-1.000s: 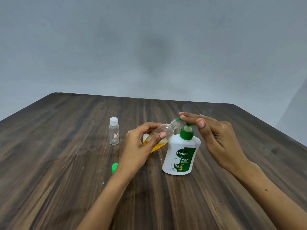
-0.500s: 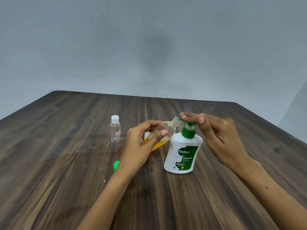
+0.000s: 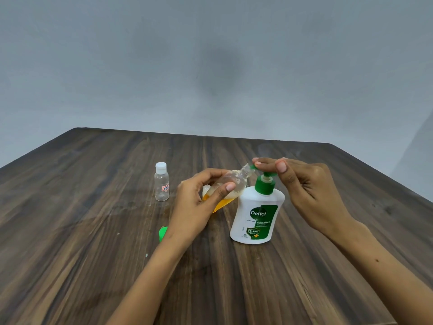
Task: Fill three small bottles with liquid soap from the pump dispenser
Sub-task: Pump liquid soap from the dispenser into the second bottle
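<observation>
My left hand (image 3: pixel 195 207) grips a small clear bottle (image 3: pixel 235 181), tilted, with orange soap pooled in its lower end. Its open neck meets the green nozzle of the white pump dispenser (image 3: pixel 256 214), which stands upright on the table. My right hand (image 3: pixel 304 184) rests its straight index and middle fingers on top of the pump head; the stem shows below it. A second small clear bottle (image 3: pixel 161 184), with a white cap and nothing visible inside, stands upright to the left, apart from both hands.
A green cap (image 3: pixel 162 233) lies on the dark wooden table (image 3: pixel 82 254), partly hidden by my left wrist. The table's far edge meets a plain grey wall. A few small specks dot the wood near the cap.
The pump head has risen under my right fingers, so its stem now shows. My left hand keeps the tilted bottle at the nozzle.
</observation>
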The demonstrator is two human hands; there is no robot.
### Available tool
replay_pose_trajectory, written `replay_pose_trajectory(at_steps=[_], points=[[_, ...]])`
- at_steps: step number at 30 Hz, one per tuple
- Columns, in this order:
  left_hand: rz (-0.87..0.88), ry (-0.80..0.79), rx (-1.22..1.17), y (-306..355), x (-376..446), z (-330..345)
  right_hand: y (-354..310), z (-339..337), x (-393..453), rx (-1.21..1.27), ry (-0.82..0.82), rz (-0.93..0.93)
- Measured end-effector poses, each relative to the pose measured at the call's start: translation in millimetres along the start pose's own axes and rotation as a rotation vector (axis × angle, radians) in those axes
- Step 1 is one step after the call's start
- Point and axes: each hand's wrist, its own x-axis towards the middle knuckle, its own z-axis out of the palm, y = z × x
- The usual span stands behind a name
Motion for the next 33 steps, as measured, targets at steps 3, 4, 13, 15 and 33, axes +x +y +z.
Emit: replay_pose_trajectory(at_steps=[3, 4, 13, 15, 33], points=[[0.01, -0.005, 0.002, 0.0, -0.5, -0.1, 1.0, -0.6, -0.5, 0.011, -0.006, 0.004], [0.013, -0.005, 0.005, 0.0, -0.6, 0.0, 1.0, -0.3, -0.8, 0.016, -0.002, 0.008], [-0.001, -0.003, 0.007, -0.4, -0.9, 0.0, -0.4, -1.8, 0.7, 0.031, -0.011, 0.031], [0.001, -0.002, 0.009, 0.0, -0.7, 0.2, -0.9, -1.5, 0.4, 0.033, -0.008, 0.019], [0.008, -0.004, 0.009, -0.9, 0.3, 0.7, 5.1, -0.3, -4.8, 0.015, -0.043, -0.006]])
